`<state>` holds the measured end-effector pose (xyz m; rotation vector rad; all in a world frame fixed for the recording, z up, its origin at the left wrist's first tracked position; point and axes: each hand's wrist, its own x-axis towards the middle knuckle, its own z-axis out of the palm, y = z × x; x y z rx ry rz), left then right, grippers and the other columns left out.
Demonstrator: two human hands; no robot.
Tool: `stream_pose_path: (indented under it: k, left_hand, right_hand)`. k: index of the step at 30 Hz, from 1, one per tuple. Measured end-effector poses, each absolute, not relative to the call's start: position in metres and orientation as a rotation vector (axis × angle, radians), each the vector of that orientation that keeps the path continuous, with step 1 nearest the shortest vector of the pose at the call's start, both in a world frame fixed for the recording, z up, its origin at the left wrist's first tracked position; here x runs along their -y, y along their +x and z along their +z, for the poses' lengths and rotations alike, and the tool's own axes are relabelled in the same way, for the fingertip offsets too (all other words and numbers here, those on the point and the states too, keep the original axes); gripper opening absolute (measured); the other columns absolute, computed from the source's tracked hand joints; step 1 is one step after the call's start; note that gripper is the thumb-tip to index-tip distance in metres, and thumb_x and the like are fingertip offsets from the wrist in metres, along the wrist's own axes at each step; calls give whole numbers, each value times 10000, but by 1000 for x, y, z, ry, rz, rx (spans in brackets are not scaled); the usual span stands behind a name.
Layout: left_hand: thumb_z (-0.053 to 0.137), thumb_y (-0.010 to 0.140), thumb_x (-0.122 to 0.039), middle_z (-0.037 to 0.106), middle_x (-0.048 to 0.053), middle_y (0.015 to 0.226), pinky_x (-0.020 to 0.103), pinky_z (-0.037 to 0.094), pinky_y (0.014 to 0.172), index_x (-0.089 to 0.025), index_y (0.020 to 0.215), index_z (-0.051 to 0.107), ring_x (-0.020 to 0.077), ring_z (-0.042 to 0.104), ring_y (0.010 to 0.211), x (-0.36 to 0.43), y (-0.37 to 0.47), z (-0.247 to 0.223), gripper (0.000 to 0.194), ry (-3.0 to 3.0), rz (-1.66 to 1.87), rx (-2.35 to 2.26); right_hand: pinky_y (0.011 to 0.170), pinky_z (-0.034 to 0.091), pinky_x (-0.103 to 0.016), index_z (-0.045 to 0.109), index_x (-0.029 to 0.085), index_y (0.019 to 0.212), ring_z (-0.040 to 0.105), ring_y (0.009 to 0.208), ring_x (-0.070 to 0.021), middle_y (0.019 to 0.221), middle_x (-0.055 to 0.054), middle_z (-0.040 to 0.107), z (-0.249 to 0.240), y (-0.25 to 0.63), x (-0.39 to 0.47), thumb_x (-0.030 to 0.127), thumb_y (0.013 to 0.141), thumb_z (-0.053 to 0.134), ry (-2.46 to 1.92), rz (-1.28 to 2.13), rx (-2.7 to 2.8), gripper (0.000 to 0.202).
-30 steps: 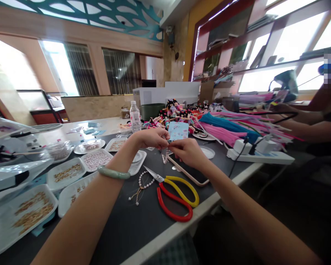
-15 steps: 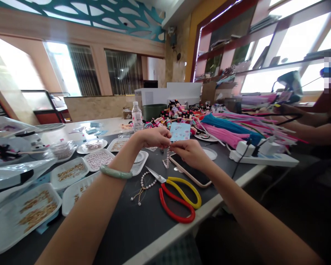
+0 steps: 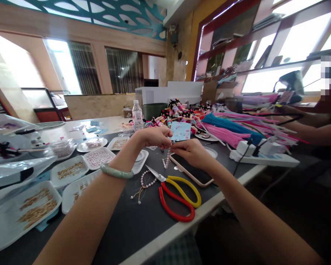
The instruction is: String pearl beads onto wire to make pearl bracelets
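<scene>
A strand of small pearl-like beads (image 3: 166,161) hangs in a loop below my fingertips, over the dark table mat. My right hand (image 3: 191,151) pinches it near its top end. Close beside, my left hand (image 3: 157,137) is closed in a pinch at the same spot; whether it grips the strand's end or a thread is too small to see. Below lies a finished-looking bead bracelet (image 3: 148,181) with gold-coloured ends. Scissors (image 3: 179,195) with one red and one yellow handle rest partly open next to it. Behind my right hand is a phone (image 3: 191,171), lying flat.
White trays hold gold-coloured findings (image 3: 40,208) and pale beads (image 3: 99,158) on the left. A water bottle (image 3: 137,116), a pile of small dolls (image 3: 178,112) and a blue patterned card (image 3: 181,131) stand farther back. At right are pipe cleaners (image 3: 228,129), a power strip (image 3: 267,159) and another person's arm.
Both hands stay nearly in place, with the fingertips slightly farther apart. The hanging bead strand has shifted a little. Scissors, bracelet and trays look unmoved.
</scene>
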<state>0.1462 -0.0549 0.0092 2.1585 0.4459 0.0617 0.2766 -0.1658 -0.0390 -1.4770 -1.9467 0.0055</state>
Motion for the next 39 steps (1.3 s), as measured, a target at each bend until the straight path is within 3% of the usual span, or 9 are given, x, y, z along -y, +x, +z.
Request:
stream_pose_path:
  k: [9,16,39]
  left_hand:
    - [551,638,-113,483,-53,620,219,350,553,-179,723,414,66,474,559,52,143,9,174,2078,-23,-416]
    - [563,613,-120,536,-31,708,222,366,565,-181,708,408,63,483,565,50,138,11,192,2054,25,-430]
    - [553,615,-139,478,-31,684,228,290,525,-168,721,477,68,410,569,46,139,10,134,2181,-60,-348]
  right_hand:
    - [564,328,-200,737,107,808,481,547,-95,630,-30,656,-37,275,167,165,784,500,-1539,-57,1964,245]
    - [535,308,-207,732,111,760,463,508,-92,581,-21,633,-38,274,166,164,779,497,-1595,-97,1928,241]
    - [547,321,-214,731,119,779,488,532,-104,598,-25,640,-40,277,166,184,779,505,-1552,-100,1880,235]
